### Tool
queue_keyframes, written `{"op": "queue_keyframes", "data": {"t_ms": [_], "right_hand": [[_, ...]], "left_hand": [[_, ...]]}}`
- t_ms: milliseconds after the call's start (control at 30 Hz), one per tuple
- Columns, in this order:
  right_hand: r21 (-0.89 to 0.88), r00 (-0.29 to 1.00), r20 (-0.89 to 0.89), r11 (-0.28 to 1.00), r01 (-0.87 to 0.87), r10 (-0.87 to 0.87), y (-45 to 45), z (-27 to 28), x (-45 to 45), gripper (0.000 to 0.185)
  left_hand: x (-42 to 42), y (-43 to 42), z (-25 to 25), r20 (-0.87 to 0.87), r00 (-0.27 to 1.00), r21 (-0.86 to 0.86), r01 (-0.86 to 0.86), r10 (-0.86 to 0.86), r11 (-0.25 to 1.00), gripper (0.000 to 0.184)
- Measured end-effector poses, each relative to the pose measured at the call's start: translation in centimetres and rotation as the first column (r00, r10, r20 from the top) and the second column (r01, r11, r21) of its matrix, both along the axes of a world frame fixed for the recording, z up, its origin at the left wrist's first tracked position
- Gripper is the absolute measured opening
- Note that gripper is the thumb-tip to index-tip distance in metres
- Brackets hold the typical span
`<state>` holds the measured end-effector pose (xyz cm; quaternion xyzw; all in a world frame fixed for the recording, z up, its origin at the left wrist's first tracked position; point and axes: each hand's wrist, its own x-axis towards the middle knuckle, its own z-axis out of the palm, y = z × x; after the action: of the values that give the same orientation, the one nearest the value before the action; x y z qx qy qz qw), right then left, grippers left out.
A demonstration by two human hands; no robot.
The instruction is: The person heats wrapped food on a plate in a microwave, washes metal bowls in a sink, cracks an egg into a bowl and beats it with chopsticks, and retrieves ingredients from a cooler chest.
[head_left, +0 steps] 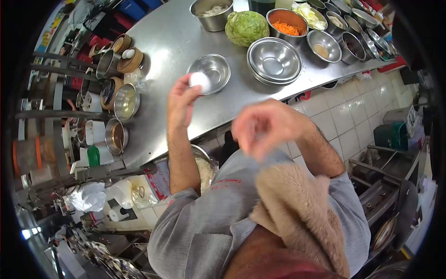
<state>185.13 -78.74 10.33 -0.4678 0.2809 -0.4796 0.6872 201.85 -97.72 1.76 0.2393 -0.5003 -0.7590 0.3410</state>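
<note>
Between the fingertips of my left hand [182, 100] is a white egg [200, 81], held over the near left rim of an empty steel bowl [214, 73] on the metal table. My right hand [260, 128] hangs in front of my body, off the table's near edge, blurred by motion. Its fingers are curled, and whether they hold anything cannot be made out. A stack of steel bowls [275, 60] stands to the right of the single bowl. A brown towel [297, 200] lies over my chest.
A green cabbage [246, 29], a pot of shredded carrot [287, 28] and several small bowls line the table's far right. At the left stand a bowl of pale liquid [126, 102] and a wooden container with eggs [131, 59]. The steel table [158, 88] has a curved edge.
</note>
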Motion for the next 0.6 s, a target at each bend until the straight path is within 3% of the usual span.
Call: {"op": "queue_keyframes", "data": {"t_ms": [33, 67, 100, 133, 167, 233, 400, 433, 467, 500, 533, 567, 600], "right_hand": [[0.053, 0.984, -0.153, 0.993, 0.103, -0.094, -0.8, -4.1, -0.8, 0.043], [0.063, 0.986, -0.149, 0.994, 0.089, -0.079, -0.6, -6.1, -0.8, 0.043], [-0.145, 0.771, -0.509, 0.921, 0.362, -0.384, -0.6, -7.4, -0.7, 0.046], [-0.434, 0.348, -0.696, 0.755, 0.492, -0.627, -0.4, -8.6, -0.7, 0.049], [-0.432, 0.350, -0.699, 0.759, 0.488, -0.623, -0.2, -9.9, -0.7, 0.049], [-0.606, 0.380, -0.625, 0.731, 0.314, -0.682, 0.1, -12.1, -0.9, 0.057], [-0.564, 0.462, -0.562, 0.726, 0.393, -0.686, 0.8, -16.3, -1.1, 0.055], [-0.375, 0.521, -0.515, 0.725, 0.577, -0.681, 0.8, -17.8, -0.8, 0.054], [-0.153, 0.567, -0.455, 0.687, 0.710, -0.687, 0.5, -19.0, -0.6, 0.053], [-0.155, 0.568, -0.453, 0.688, 0.709, -0.687, 0.3, -19.8, -0.6, 0.053], [0.041, 0.587, -0.378, 0.621, 0.783, -0.715, 0.1, -20.5, -0.8, 0.054], [0.240, 0.586, -0.303, 0.535, 0.810, -0.752, -0.3, -21.1, -1.1, 0.054], [0.235, 0.582, -0.302, 0.533, 0.813, -0.755, -0.5, -22.0, -1.5, 0.054]], "left_hand": [[-0.4, 1.1, -0.7, -0.002, 0.997, 0.060, 0.076, -0.076, 0.995, 0.039], [-1.0, 2.4, -1.3, 0.006, 0.990, 0.092, 0.140, -0.141, 0.986, 0.040], [-1.6, 3.5, -2.2, 0.041, 0.980, 0.109, 0.188, -0.193, 0.976, 0.042], [-2.2, 4.5, -3.1, 0.072, 0.966, 0.125, 0.239, -0.249, 0.963, 0.044], [-2.8, 5.6, -3.8, 0.070, 0.967, 0.129, 0.235, -0.245, 0.963, 0.044], [-3.8, 7.2, -4.6, 0.131, 0.925, 0.251, 0.318, -0.357, 0.914, 0.049], [-4.5, 7.4, -5.4, 0.256, 0.871, 0.211, 0.372, -0.419, 0.904, 0.053], [-4.1, 6.4, -5.8, 0.499, 0.853, -0.242, 0.309, -0.155, 0.920, 0.053], [-3.7, 5.1, -6.1, 0.574, 0.796, -0.647, 0.297, 0.192, 0.702, 0.054], [-3.1, 3.6, -6.5, 0.535, 0.744, -0.798, 0.290, 0.399, 0.529, 0.050], [-2.4, 2.0, -7.0, 0.440, 0.683, -0.897, 0.303, 0.583, 0.322, 0.047], [-1.8, 0.6, -7.8, 0.434, 0.686, -0.900, 0.301, 0.584, 0.316, 0.047], [-1.2, -0.6, -8.8, 0.474, 0.598, -0.876, 0.392, 0.646, 0.280, 0.043]]}}
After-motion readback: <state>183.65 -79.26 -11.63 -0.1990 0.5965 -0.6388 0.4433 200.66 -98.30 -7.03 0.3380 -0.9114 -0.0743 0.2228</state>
